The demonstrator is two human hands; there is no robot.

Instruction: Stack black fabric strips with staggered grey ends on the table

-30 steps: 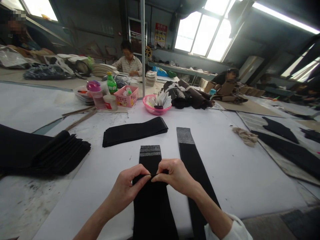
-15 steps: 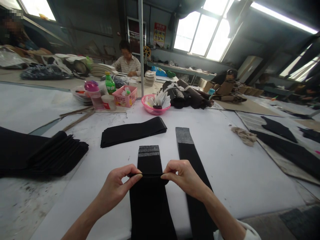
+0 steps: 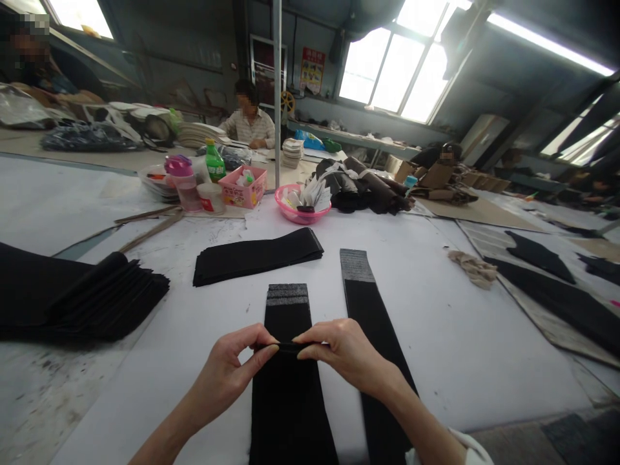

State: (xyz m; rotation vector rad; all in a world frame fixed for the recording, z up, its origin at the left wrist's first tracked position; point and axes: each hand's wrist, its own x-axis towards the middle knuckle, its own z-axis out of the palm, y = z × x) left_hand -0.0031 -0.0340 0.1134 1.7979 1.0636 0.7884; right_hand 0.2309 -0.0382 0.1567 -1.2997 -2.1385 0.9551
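A narrow fold of black fabric is pinched between my left hand [image 3: 242, 361] and my right hand [image 3: 343, 352], thumbs and forefingers closed on it. Beneath lies a stack of black fabric strips [image 3: 290, 413], its far end showing stepped grey bands. To the right runs a second stack of black strips [image 3: 375, 329] with a longer grey-striped end. Whether the pinched fold is a separate piece or part of the top strip, I cannot tell. Beyond my hands rests a shorter pile of black fabric pieces [image 3: 256, 255].
A thick stack of black fabric [image 3: 106, 297] lies at the left. Across the table stand a pink basin [image 3: 303, 210], a pink basket [image 3: 245, 187], a purple-lidded cup [image 3: 184, 184] and a green bottle [image 3: 214, 161]. A crumpled beige cloth [image 3: 472, 268] lies right. A person [image 3: 252, 123] sits beyond.
My right hand has moved left, closer to my left hand, along the pinched fold. The left hand has shifted only slightly.
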